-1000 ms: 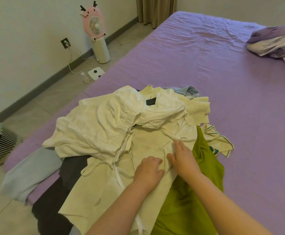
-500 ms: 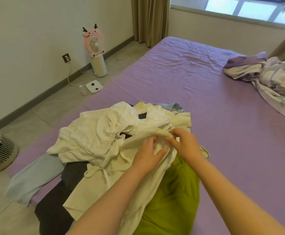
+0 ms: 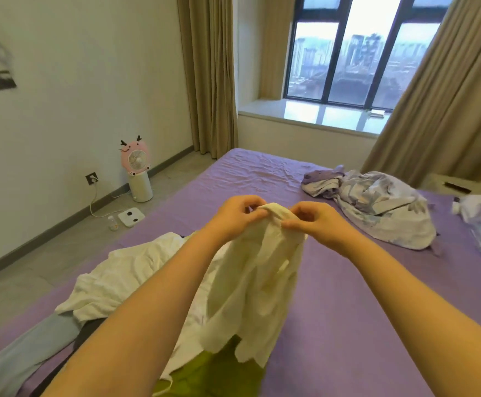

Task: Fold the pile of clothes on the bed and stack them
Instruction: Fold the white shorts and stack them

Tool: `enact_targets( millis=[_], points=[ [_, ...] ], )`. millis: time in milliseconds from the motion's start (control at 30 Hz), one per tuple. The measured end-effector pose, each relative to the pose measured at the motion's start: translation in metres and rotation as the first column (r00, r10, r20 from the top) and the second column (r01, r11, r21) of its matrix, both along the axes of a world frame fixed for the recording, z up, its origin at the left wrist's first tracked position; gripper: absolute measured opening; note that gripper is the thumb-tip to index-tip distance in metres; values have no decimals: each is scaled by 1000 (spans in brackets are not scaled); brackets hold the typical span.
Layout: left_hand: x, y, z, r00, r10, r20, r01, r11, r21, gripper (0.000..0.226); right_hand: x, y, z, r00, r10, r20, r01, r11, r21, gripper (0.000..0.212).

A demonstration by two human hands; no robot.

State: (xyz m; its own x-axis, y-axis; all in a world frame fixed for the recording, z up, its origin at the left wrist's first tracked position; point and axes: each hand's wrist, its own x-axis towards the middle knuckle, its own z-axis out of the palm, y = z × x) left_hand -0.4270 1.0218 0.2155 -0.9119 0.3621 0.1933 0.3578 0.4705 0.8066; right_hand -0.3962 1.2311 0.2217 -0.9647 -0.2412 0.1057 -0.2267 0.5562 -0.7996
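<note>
A person lifts a cream garment [image 3: 257, 270] clear of the clothes pile [image 3: 136, 270] on a purple bed [image 3: 348, 310], both hands raised over the mattress. The left hand [image 3: 233, 214] and the right hand [image 3: 318, 224] each pinch the garment's top edge, thumbs and curled fingers closed on the fabric, the two grips close together with a short bridge of cloth between them. The rest of the garment hangs bunched and twisted below the hands, its ragged lower hem dangling just above a lime-green garment [image 3: 202, 373] at the near edge of the bed.

Left of the hanging piece, the pile holds a white garment [image 3: 124, 282], a pale blue sleeve [image 3: 30, 348] trailing toward the bed's edge, and a dark item mostly hidden beneath them. Beyond the hands, a rumpled lilac-patterned quilt [image 3: 382, 207] lies well apart from the pile. On the floor left of the bed stand a pink deer-faced fan [image 3: 136, 160] and a white scale [image 3: 130, 217].

No folded stack is visible, so the task appears to be at its start. The risks, as judged from here: with the grips so near each other, the garment may not open flat and could fold in with twists or a trapped drawstring; its hem could snag and drag the green piece; and the blue sleeve, already hanging off the bed's edge, could slide to the floor if the pile is tugged.
</note>
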Motion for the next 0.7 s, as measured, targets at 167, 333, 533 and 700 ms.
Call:
enact_targets(
  millis=[167, 333, 533, 700],
  points=[
    [28, 38, 72, 994, -108, 5, 107, 990, 89, 10, 52, 89, 44, 998, -59, -35, 62, 993, 104, 35],
    [53, 83, 115, 980, -197, -13, 198, 979, 50, 10, 98, 148, 84, 972, -147, -182, 179, 968, 175, 24],
    [79, 135, 132, 976, -216, -25, 211, 970, -119, 34, 142, 192, 107, 941, -225, -254, 258, 960, 106, 20],
    [89, 161, 140, 989, -136, -60, 137, 991, 1, 29, 171, 216, 125, 950, -230, -210, 245, 969, 44, 23]
  ],
)
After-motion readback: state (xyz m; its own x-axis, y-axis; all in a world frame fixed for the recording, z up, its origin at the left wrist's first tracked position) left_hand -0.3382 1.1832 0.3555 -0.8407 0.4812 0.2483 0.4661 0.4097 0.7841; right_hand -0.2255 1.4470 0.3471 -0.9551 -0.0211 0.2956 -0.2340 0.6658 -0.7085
